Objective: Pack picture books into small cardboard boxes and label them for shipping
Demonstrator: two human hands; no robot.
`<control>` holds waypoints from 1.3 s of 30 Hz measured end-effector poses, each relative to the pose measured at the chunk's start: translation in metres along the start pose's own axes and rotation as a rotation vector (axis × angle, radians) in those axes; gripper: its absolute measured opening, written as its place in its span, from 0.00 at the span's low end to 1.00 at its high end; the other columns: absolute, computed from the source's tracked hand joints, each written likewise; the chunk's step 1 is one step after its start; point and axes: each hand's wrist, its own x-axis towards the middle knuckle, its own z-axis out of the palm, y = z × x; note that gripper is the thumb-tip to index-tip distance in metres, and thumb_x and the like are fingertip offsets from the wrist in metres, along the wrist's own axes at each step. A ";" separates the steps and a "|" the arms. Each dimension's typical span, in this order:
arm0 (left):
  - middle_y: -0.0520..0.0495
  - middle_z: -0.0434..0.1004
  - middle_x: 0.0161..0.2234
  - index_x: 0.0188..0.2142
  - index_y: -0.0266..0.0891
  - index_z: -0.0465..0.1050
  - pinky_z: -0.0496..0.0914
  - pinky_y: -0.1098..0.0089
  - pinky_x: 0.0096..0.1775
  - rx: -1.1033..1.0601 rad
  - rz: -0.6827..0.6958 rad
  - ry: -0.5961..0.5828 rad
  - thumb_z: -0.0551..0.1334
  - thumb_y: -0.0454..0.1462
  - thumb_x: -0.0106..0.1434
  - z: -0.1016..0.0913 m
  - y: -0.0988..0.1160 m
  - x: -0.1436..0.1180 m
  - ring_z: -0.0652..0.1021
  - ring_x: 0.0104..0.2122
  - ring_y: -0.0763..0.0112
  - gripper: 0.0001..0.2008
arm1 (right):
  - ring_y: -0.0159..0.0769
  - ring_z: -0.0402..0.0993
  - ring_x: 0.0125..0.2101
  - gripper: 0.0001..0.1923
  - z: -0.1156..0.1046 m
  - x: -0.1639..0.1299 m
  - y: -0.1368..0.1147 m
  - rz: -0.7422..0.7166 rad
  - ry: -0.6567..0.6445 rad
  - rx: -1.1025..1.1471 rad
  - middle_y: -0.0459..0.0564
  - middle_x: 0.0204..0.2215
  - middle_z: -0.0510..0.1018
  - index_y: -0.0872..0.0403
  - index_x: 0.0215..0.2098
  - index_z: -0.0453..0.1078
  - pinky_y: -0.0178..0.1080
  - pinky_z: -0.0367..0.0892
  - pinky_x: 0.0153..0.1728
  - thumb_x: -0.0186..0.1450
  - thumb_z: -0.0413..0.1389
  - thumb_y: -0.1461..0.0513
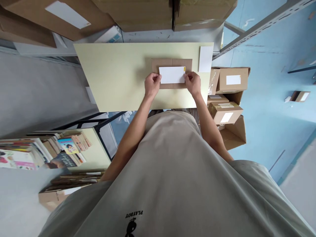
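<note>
A flat brown cardboard parcel lies on the pale yellow tabletop. Over it is a white label with a small yellow mark near its upper right corner. My left hand pinches the label's left edge between thumb and fingers. At the opposite edge, my right hand pinches the label the same way. Whether the label's underside touches the cardboard, I cannot tell. A stack of white labels or paper sits at the table's right end, beyond my right hand.
Large cardboard boxes stand along the table's far side. To the right, beside a metal shelf post, several labelled cartons are piled up. Books fill a side table at lower left, near folded cardboard.
</note>
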 end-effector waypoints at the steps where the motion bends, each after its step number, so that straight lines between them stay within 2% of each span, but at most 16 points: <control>1: 0.50 0.81 0.33 0.35 0.45 0.76 0.76 0.63 0.50 0.023 -0.003 0.000 0.76 0.43 0.72 0.000 -0.001 0.001 0.80 0.38 0.63 0.14 | 0.54 0.85 0.52 0.25 0.001 0.002 0.004 -0.012 -0.005 -0.017 0.57 0.43 0.86 0.48 0.45 0.78 0.60 0.83 0.61 0.77 0.67 0.36; 9: 0.46 0.86 0.41 0.39 0.44 0.77 0.76 0.64 0.54 0.257 -0.040 -0.005 0.69 0.39 0.77 0.004 0.001 0.002 0.84 0.44 0.62 0.07 | 0.56 0.86 0.52 0.26 0.004 0.006 0.009 -0.022 0.008 -0.091 0.56 0.42 0.86 0.49 0.45 0.78 0.63 0.83 0.61 0.82 0.59 0.37; 16: 0.46 0.86 0.40 0.40 0.44 0.78 0.76 0.64 0.56 0.278 -0.039 0.007 0.69 0.40 0.77 0.006 -0.002 0.004 0.84 0.45 0.60 0.07 | 0.59 0.87 0.53 0.25 0.005 0.004 -0.002 0.021 -0.003 -0.116 0.57 0.41 0.87 0.49 0.45 0.78 0.66 0.83 0.61 0.83 0.58 0.39; 21: 0.44 0.87 0.42 0.41 0.44 0.79 0.76 0.63 0.56 0.334 -0.059 -0.003 0.68 0.40 0.78 0.005 0.001 0.005 0.85 0.46 0.60 0.06 | 0.57 0.86 0.54 0.19 0.007 0.004 -0.006 0.047 0.005 -0.151 0.57 0.41 0.87 0.48 0.46 0.78 0.63 0.82 0.62 0.83 0.58 0.44; 29: 0.44 0.88 0.43 0.41 0.43 0.80 0.77 0.63 0.57 0.340 -0.084 0.002 0.68 0.40 0.77 0.007 0.003 0.007 0.85 0.47 0.59 0.06 | 0.59 0.85 0.56 0.12 0.012 0.008 -0.007 0.099 0.014 -0.236 0.58 0.43 0.87 0.49 0.45 0.78 0.67 0.80 0.65 0.82 0.58 0.52; 34: 0.43 0.88 0.44 0.41 0.43 0.80 0.76 0.63 0.57 0.346 -0.105 -0.006 0.68 0.40 0.77 0.006 0.006 0.007 0.86 0.49 0.58 0.06 | 0.61 0.83 0.57 0.13 0.016 0.008 -0.007 0.087 0.010 -0.298 0.61 0.46 0.87 0.49 0.47 0.79 0.69 0.79 0.65 0.84 0.56 0.52; 39: 0.42 0.89 0.46 0.41 0.43 0.80 0.76 0.62 0.59 0.370 -0.122 -0.010 0.68 0.40 0.76 0.005 0.010 0.006 0.86 0.50 0.57 0.06 | 0.59 0.84 0.56 0.13 0.022 0.007 -0.008 0.128 0.011 -0.385 0.63 0.49 0.86 0.49 0.48 0.77 0.65 0.80 0.65 0.85 0.55 0.52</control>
